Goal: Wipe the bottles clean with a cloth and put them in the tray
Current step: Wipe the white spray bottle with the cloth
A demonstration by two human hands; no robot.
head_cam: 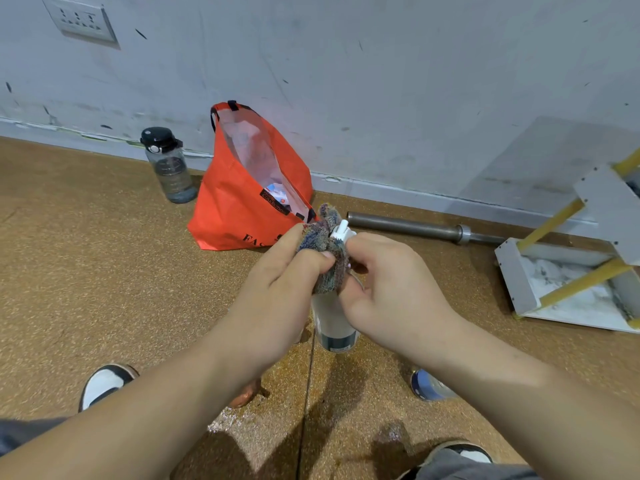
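Observation:
A white pump bottle (334, 323) with a dark band near its base hangs upright in mid air at the centre. My right hand (388, 289) grips its neck just below the white pump head (341, 232). My left hand (277, 278) holds a grey-purple cloth (329, 251) bunched against the bottle's top and shoulder. The cloth hides most of the neck. A white tray (519, 282) with yellow bars lies on the floor at the right.
An open orange bag (239, 209) leans on the wall behind the hands, with a dark grey water bottle (169, 168) to its left. A steel bar (415, 228) lies along the wall. A blue-capped bottle (427, 386) and an orange object (244, 396) sit by my shoes.

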